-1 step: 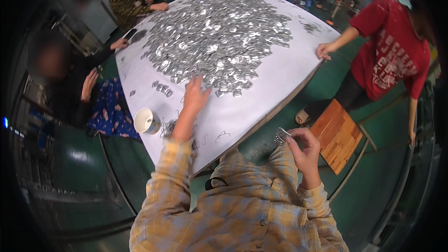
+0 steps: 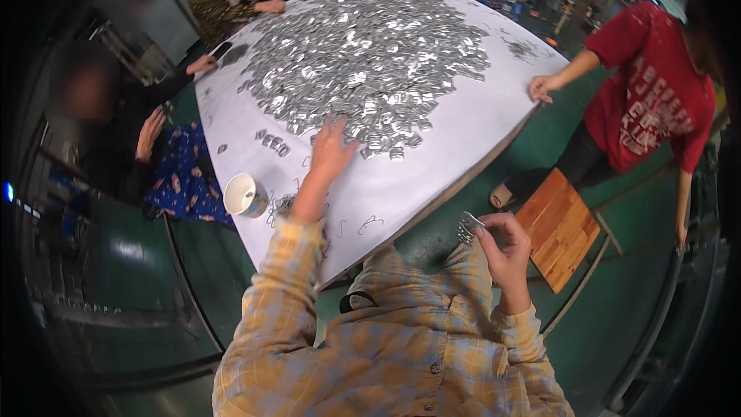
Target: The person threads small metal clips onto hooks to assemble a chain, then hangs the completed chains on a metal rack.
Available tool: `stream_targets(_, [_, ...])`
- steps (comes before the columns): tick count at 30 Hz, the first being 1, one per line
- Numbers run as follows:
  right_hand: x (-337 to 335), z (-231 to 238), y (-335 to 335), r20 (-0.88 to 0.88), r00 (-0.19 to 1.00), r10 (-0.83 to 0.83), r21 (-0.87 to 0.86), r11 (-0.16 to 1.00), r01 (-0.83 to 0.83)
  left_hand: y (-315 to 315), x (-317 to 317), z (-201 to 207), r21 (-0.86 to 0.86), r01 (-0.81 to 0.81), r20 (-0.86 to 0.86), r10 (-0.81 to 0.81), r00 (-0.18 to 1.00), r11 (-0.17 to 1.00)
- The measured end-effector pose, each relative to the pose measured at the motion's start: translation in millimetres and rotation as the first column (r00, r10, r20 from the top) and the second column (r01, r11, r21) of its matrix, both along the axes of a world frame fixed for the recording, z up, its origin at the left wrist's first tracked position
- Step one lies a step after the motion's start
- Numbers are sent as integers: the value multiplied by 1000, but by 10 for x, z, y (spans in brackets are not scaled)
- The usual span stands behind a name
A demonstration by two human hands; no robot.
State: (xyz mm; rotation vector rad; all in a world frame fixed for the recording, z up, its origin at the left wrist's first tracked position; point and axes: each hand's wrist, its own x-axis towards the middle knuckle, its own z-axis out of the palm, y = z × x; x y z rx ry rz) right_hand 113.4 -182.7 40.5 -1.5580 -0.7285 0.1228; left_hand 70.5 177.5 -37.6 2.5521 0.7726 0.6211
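Observation:
A wide heap of small, flat, shiny metal pieces (image 2: pixel 363 62) covers much of the white-topped table (image 2: pixel 432 177). My left hand (image 2: pixel 330 156) reaches to the heap's near edge, fingers stretched out and fingertips against the pieces. Whether a piece is under them I cannot tell. Off the table's near edge, above my lap, my right hand (image 2: pixel 505 243) pinches a small cluster of shiny metal pieces (image 2: pixel 468 227) between thumb and fingers. How the cluster holds together is too small to make out. Thin bent wire hooks (image 2: pixel 371 224) lie on the table near my left forearm.
A white paper cup (image 2: pixel 241 194) stands at the table's near left, beside a tangle of dark wire (image 2: pixel 282 205). A few loose pieces (image 2: pixel 272 143) lie left of my hand. A wooden stool (image 2: pixel 557 228) is at right, near a person in red (image 2: pixel 644 93). Other people surround the table.
My left hand has shifted slightly right along the heap's near edge. The cluster in my right hand has turned a little, and the whole view has shifted slightly.

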Motion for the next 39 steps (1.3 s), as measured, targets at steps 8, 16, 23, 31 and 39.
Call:
stream_targets(8, [88,-129,43,-108,994,26,40,999,-21,-686,334,-259,78,84,-319,-55,946,993])
stream_targets(16, [94,-211,133,-130,987,89,-2,996,-90,-860,-426,106,-45,205,-220,-210,953,978])
stream_targets(23, [94,-271,237,-143,982,121,-5,992,-123,-445,-1317,280,275,-160,-189,216,958,948])
stream_targets(31, [87,-294,324,-139,979,150,-38,987,-157,-65,-1424,270,2,-161,73,161,984,987])
stream_targets(39, [50,-283,377,-124,979,159,-64,984,-168,-593,-1155,-16,289,88,-276,-5,961,953])
